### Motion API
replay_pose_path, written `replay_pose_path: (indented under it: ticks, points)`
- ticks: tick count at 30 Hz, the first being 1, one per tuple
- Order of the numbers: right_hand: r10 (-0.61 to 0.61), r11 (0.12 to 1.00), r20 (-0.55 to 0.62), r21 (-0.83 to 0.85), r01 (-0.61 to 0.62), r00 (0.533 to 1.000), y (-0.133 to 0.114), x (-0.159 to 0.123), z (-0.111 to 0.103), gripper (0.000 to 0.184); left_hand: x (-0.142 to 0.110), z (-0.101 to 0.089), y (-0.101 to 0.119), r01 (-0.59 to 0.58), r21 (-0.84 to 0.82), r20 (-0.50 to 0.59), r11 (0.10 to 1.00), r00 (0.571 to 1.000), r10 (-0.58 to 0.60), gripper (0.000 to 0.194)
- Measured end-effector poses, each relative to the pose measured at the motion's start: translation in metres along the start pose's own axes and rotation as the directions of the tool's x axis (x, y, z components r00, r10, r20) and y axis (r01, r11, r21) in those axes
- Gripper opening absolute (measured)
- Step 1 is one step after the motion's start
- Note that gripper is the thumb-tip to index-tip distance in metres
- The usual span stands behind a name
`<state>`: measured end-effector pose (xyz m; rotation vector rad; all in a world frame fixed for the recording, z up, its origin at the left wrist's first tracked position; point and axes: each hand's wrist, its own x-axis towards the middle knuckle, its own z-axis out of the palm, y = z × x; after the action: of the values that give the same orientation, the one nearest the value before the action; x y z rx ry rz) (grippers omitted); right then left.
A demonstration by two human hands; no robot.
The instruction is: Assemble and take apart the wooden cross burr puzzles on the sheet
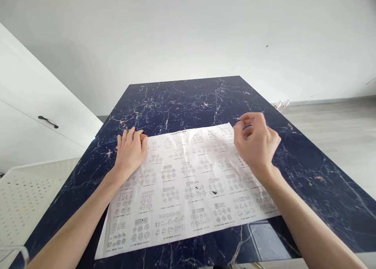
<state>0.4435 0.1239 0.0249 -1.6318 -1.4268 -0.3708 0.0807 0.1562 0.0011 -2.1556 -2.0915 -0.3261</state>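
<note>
A large creased white paper sheet (179, 183), printed with rows of small line drawings and text, lies on a dark blue marbled table (182, 100). My left hand (131, 149) rests at its upper left corner, fingers curved over a brown wooden-looking piece (143, 136) that is mostly hidden beneath them. Over the sheet's upper right edge, my right hand (257, 139) is closed, with thumb and forefinger drawn together near the corner. Whatever those fingertips hold, if anything, is too small to make out. Small dark holes or marks show in the paper.
A flat, glossy rectangular object (268, 241) lies at the table's near edge. White perforated basket-like furniture (35, 194) stands at left, below a white cabinet with a black handle (48, 122). Behind the table is a white wall (188, 34); clear plastic (282, 104) shows beyond the right edge.
</note>
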Motion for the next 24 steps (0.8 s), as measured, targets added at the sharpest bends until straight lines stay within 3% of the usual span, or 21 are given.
replay_pose_path:
  ticks: [8, 13, 17, 21, 24]
  points:
    - [0.124, 0.992, 0.038, -0.003, -0.124, 0.992, 0.013, 0.004, 0.002, 0.007, -0.004, -0.001, 0.003, -0.02, 0.008, -0.002, 1.0, 1.0, 0.02, 0.059]
    - [0.053, 0.998, 0.131, 0.038, -0.058, 0.99, 0.015, -0.002, 0.008, 0.009, -0.006, -0.002, 0.005, -0.033, 0.024, -0.036, 0.999, 0.999, 0.034, 0.058]
    - [-0.001, 0.997, 0.107, 0.074, -0.006, 0.994, 0.015, -0.002, 0.009, 0.007, -0.007, -0.005, 0.007, -0.068, -0.002, -0.094, 0.998, 0.993, 0.068, 0.055]
    - [-0.019, 0.992, 0.039, 0.129, 0.014, 0.999, 0.012, 0.001, 0.004, 0.003, -0.011, -0.014, 0.019, -0.225, -0.129, -0.122, 0.966, 0.97, 0.21, 0.051]
    - [0.041, 0.971, 0.038, 0.234, -0.049, 0.998, 0.003, 0.001, -0.004, 0.002, -0.02, -0.021, 0.034, -0.361, -0.283, -0.021, 0.889, 0.929, 0.371, 0.05]
